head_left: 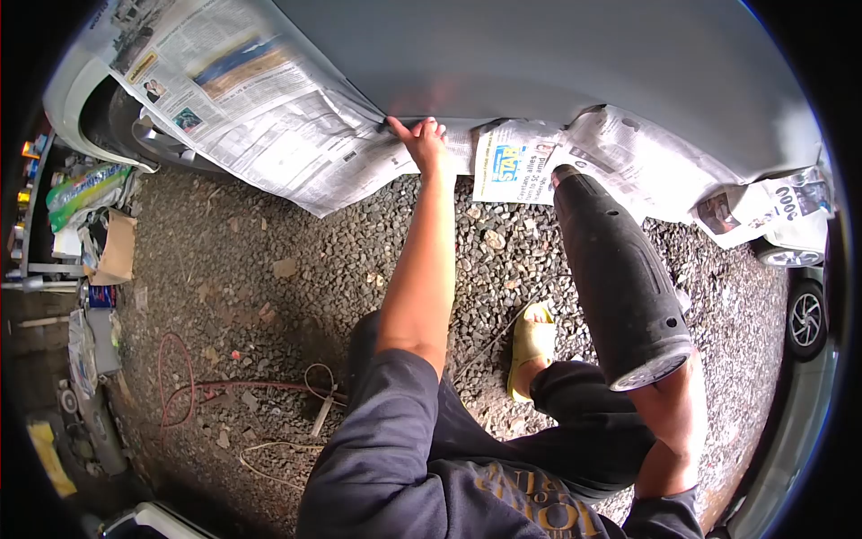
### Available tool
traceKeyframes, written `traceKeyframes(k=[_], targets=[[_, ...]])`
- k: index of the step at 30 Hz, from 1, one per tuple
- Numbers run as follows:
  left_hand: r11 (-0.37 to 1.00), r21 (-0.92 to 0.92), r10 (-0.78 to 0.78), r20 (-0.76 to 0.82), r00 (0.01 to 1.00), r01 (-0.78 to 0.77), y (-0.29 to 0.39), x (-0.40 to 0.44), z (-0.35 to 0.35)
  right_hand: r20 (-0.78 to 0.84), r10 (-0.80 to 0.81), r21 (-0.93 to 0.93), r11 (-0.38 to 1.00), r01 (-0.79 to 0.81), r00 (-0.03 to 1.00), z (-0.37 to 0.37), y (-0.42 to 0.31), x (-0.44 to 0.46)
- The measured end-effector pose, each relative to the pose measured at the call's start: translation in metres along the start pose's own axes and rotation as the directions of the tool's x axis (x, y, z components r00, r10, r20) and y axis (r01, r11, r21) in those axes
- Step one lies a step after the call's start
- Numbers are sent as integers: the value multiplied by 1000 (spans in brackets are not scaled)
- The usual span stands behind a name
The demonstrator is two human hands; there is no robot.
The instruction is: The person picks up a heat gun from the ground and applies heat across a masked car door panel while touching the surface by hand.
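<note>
My left hand (426, 142) presses on the upper edge of the newspaper (296, 135), where it meets the grey car panel (539, 58). Its thumb is spread away from the other fingers. A black heat gun (620, 269) is in my right hand (673, 409), its nozzle pointing up toward the newspaper sheets on the right. The gun's body hides the fingers around its handle. Along the panel's lower edge the paper hangs in overlapping, creased sheets, one with a blue "STAR" heading.
Gravel (269, 260) covers the ground, with a reddish hose (260, 386) on the left. Shelving with bags and a cardboard box (115, 247) stands at far left. Another car's wheel (808, 319) is at far right. My foot in a yellow slipper (533, 346) is below.
</note>
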State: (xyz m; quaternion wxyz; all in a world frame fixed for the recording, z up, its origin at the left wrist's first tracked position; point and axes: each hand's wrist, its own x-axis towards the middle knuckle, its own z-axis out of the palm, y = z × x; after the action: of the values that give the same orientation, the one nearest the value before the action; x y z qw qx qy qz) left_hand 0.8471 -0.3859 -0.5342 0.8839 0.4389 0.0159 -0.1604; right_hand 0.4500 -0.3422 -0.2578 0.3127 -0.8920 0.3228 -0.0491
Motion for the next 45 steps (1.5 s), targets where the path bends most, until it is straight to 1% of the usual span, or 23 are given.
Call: traceKeyframes(k=[3, 6, 9, 12, 16, 20, 21, 24, 27, 30, 31, 34, 36, 38, 39, 41, 42, 43, 44, 45], targets=[[999, 21, -45, -29, 999, 45, 5, -3, 7, -2, 33, 2, 999, -33, 999, 1, 6, -2], [997, 78, 25, 5, 1000, -25, -8, 3, 1, -7, 13, 17, 1000, -13, 1000, 1, 2, 3], [997, 64, 40, 37, 999, -42, -19, 6, -11, 19, 39, 15, 999, -39, 999, -1, -3, 5], [997, -9, -75, 3, 997, 75, 0, 1, -9, 34, 26, -17, 1000, -26, 999, -1, -3, 6], [996, -62, -64, -74, 995, 60, 3, 3, -10, 30, 6, -39, 999, -5, 1000, 1, -1, 4], [995, -23, -102, -85, 991, 100, -5, 4, -17, 48, -8, -24, 1000, 9, 999, 0, -4, 8], [996, -26, -91, -101, 991, 89, -2, 1, -15, 49, -13, -22, 1000, 14, 999, 0, -5, 8], [1000, 15, -19, -71, 997, 21, 2, -4, -12, 39, -8, -22, 1000, 9, 999, 1, -4, 7], [991, 87, 99, 71, 993, -105, -7, 3, -14, 26, -30, -33, 999, 31, 999, 0, -9, 7], [973, 215, 59, 105, 993, -80, -11, 3, -14, 10, -46, -91, 995, 47, 999, 1, -11, 5], [979, 199, 31, 104, 994, -51, -11, 3, -16, 17, -41, -79, 996, 42, 999, 2, -10, 5], [980, 197, 12, 132, 991, -38, -9, 1, -18, 33, -38, -51, 998, 40, 999, 4, -5, 4], [971, 237, 20, 93, 996, -41, -12, 0, -19, 37, -49, -43, 998, 51, 998, 4, -4, 3], [957, 287, 26, 49, 998, -39, -12, 5, -22, 54, -6, 1, 1000, 6, 999, 4, 1, 2], [843, 516, 154, 36, 987, -150, -15, 10, -26, 58, 5, 10, 1000, -5, 998, 5, 1, 1], [607, 775, 169, 88, 982, -174, -6, 7, -34, 56, 15, 18, 1000, -16, 998, 5, 1, 1], [457, 870, 168, 118, 979, -183, 0, 7, -37, 51, 15, 16, 1000, -16, 999, 5, 1, 0], [288, 950, 82, 101, 992, -120, 14, 1, -36, 59, 19, -1, 1000, -19, 998, 4, 0, 0], [127, 978, 109, 150, 983, -163, 22, -2, -40, 67, 26, -17, 1000, -25, 997, 3, -1, -1], [-40, 981, 71, 192, 979, -189, 30, -4, -43, 75, 33, -33, 999, -30, 997, 2, -1, -2]])
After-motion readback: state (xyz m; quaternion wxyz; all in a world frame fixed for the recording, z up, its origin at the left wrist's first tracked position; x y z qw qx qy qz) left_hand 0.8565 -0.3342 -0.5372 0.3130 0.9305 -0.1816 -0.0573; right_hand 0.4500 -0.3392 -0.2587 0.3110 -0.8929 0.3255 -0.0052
